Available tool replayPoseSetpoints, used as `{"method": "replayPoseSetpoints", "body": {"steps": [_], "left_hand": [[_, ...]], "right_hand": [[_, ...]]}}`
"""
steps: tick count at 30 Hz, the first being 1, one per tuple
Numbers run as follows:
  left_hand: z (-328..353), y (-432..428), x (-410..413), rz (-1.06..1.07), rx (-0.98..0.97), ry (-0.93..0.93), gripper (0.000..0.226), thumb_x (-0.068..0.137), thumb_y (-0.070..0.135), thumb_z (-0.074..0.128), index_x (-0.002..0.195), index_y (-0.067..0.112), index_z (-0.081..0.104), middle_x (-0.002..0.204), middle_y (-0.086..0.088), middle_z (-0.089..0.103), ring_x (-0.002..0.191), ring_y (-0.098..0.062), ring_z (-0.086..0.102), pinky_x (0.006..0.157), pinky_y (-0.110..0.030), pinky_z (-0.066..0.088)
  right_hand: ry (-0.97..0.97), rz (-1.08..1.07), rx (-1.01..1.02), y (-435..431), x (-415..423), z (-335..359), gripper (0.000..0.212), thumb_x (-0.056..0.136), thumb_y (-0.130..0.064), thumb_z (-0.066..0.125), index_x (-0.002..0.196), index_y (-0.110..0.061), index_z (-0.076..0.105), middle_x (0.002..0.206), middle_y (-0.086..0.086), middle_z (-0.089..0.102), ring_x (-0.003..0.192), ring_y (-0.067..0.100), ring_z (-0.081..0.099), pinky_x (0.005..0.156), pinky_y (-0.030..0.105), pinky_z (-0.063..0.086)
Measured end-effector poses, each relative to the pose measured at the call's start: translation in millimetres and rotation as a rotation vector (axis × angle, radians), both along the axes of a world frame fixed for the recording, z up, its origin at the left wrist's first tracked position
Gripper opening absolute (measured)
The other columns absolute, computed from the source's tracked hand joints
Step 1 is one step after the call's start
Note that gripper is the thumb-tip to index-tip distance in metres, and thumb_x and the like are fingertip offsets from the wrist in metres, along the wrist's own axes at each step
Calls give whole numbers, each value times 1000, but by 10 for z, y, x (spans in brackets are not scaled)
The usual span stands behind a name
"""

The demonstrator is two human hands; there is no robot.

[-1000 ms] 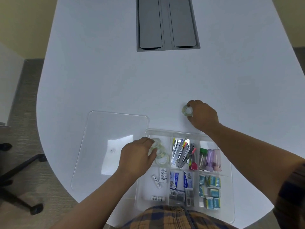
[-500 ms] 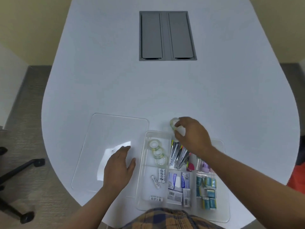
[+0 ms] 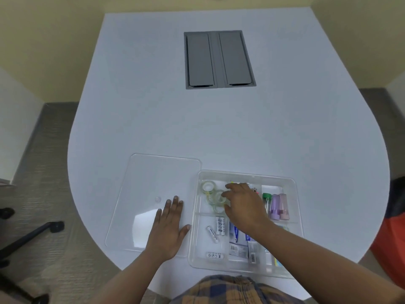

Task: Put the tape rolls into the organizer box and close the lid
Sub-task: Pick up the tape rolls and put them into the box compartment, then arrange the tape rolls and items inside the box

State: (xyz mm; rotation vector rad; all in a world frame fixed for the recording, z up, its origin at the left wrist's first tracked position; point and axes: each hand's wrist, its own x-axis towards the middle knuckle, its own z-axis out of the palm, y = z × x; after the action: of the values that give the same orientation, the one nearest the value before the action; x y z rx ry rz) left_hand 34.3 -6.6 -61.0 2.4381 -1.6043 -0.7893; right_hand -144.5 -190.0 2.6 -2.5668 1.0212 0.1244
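The clear organizer box (image 3: 245, 173) stands open at the table's near edge. Its far-left compartment holds several clear tape rolls: one lies at the back (image 3: 207, 186) and the others overlap in front of it. My right hand (image 3: 243, 205) reaches into that compartment, thumb and fingertips closed on the tape roll (image 3: 218, 198) lying on top of the others. The clear lid (image 3: 153, 183) lies flat on the table to the left of the box. My left hand (image 3: 168, 229) rests palm down on the lid's near right part, fingers spread.
Other compartments hold batteries (image 3: 220, 226), small packets (image 3: 237, 249) and green, purple and pink tubes (image 3: 276, 204). A grey cable hatch (image 3: 219, 59) is set into the far table. A chair base (image 3: 28, 235) stands on the floor at left, a red object (image 3: 392, 233) at right.
My right hand carried a tape roll from the table behind the box into the left compartment. My left hand left that compartment and settled flat on the lid.
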Motion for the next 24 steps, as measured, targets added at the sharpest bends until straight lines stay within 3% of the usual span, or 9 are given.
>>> {"method": "replayPoseSetpoints", "body": {"steps": [5, 11, 16, 19, 24], "left_hand": [[-42, -4, 36, -38, 41, 35, 73, 99, 51, 25, 142, 20, -25, 155, 3, -28, 143, -16, -27, 117, -37, -12], [-104, 11, 58, -100, 115, 27, 79, 97, 56, 22, 138, 19, -34, 150, 2, -38, 137, -18, -38, 115, -43, -16], [-113, 26, 47, -99, 101, 2, 78, 95, 58, 20, 140, 19, -31, 152, 0, -35, 140, -21, -33, 116, -43, -15], [-86, 20, 23, -75, 65, -72, 77, 87, 66, 4, 145, 24, -23, 155, 1, -28, 144, -21, -24, 117, -39, -13], [-86, 79, 71, -68, 105, -157, 79, 80, 75, -7, 145, 34, -25, 153, -2, -34, 141, -25, -31, 115, -47, -18]], "right_hand": [[-24, -11, 14, 130, -124, 20, 34, 81, -22, 64, 114, -18, 66, 134, 1, 58, 123, 26, 50, 99, 39, 46], [-6, -14, 60, 258, -195, 62, 36, 83, -27, 62, 119, -20, 63, 143, -3, 49, 129, 21, 45, 101, 36, 42], [22, -30, 99, 369, -213, 94, 37, 82, -27, 64, 119, -20, 63, 145, -2, 47, 133, 21, 42, 103, 43, 43], [15, -26, 45, 432, -200, 107, 36, 81, -26, 66, 116, -17, 65, 139, 1, 53, 132, 22, 43, 105, 42, 41], [-3, -151, 107, 518, -21, 191, 41, 85, -31, 62, 125, -22, 58, 127, -4, 59, 113, 20, 57, 88, 36, 51]]}}
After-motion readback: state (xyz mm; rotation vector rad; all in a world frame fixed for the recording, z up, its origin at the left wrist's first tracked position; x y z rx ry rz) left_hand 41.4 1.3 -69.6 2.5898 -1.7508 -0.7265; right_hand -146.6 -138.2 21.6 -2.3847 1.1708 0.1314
